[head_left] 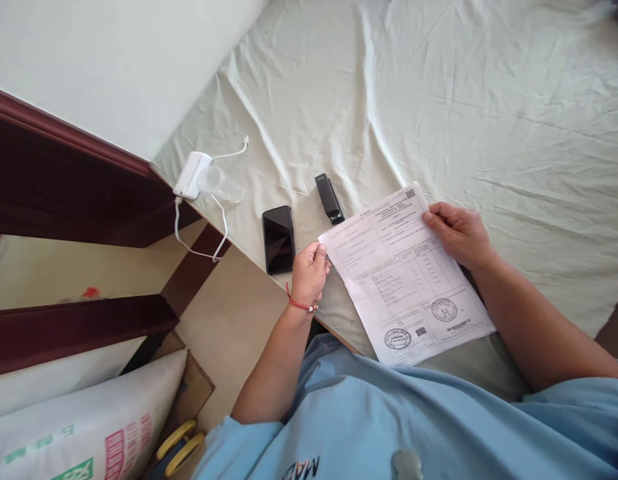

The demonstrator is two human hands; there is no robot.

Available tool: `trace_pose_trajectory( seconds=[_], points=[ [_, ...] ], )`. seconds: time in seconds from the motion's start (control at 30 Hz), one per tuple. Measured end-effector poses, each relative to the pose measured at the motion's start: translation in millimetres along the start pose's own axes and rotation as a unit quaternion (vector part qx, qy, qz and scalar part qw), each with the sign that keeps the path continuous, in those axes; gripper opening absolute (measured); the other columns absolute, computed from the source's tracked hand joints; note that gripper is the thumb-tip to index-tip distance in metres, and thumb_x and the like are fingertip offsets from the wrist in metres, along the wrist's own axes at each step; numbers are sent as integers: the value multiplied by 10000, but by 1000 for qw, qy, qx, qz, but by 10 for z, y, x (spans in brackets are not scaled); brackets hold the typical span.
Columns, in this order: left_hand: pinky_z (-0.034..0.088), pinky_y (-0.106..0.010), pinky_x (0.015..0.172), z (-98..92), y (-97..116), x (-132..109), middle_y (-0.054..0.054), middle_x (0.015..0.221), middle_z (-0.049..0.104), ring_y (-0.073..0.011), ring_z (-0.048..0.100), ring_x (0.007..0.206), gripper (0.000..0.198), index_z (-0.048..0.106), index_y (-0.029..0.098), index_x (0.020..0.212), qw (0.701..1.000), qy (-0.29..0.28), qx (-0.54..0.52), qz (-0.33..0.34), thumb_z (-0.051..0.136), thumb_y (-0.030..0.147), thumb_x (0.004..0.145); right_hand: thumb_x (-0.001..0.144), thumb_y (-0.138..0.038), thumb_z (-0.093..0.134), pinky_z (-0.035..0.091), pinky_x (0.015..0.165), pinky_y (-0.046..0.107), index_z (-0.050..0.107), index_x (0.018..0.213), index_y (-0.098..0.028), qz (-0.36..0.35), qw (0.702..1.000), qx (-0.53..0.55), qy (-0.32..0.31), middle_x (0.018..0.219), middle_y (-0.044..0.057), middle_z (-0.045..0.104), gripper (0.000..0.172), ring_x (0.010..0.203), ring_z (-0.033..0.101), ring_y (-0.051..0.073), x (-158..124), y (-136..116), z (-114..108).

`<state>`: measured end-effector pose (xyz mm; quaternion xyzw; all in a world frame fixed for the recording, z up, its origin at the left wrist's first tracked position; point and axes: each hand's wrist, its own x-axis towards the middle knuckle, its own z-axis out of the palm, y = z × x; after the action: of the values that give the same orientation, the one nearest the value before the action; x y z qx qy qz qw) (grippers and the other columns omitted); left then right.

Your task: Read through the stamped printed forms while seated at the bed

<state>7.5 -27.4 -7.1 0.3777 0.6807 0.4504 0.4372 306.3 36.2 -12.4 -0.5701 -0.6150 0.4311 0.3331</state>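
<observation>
A printed paper form (409, 280) with a table, two round stamps and a barcode is held between my hands, over the edge of the cloth-covered surface. My left hand (310, 273), with a red string bracelet (303, 305) at the wrist, pinches the sheet's upper left corner. On the opposite side, my right hand (461, 233) grips the upper right edge, thumb on top. Just beyond the paper's upper left corner lies a black stapler (329, 199). A black smartphone (279, 240) rests face up beside my left hand.
Pale wrinkled cloth (463, 100) covers the surface. A white device with a cable (193, 175) and a clear plastic piece (221, 183) sit at its left corner. Dark wooden furniture (79, 180) stands at left, above a printed white sack (89, 413) and yellow-handled scissors (181, 447).
</observation>
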Motion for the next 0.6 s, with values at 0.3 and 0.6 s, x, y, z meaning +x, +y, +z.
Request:
trace_pose_trajectory(
  seconds=[0.3, 0.6],
  points=[
    [253, -198, 432, -36, 79, 86, 43, 564, 468, -44, 371, 431, 240, 612, 144, 665, 997, 19, -3, -75, 602, 208, 896, 959, -461, 568, 412, 667, 365, 664, 865, -239, 15, 993, -113, 1, 665, -1, 566, 259, 645, 530, 194, 57, -146, 60],
    [198, -189, 424, 28, 238, 310, 48, 522, 481, -27, 335, 395, 145, 617, 124, 627, 989, 49, -29, -134, 643, 112, 770, 931, -427, 595, 405, 601, 352, 642, 746, -236, 73, 988, -129, -44, 653, 13, 610, 270, 614, 543, 190, 301, -290, 66]
  ],
)
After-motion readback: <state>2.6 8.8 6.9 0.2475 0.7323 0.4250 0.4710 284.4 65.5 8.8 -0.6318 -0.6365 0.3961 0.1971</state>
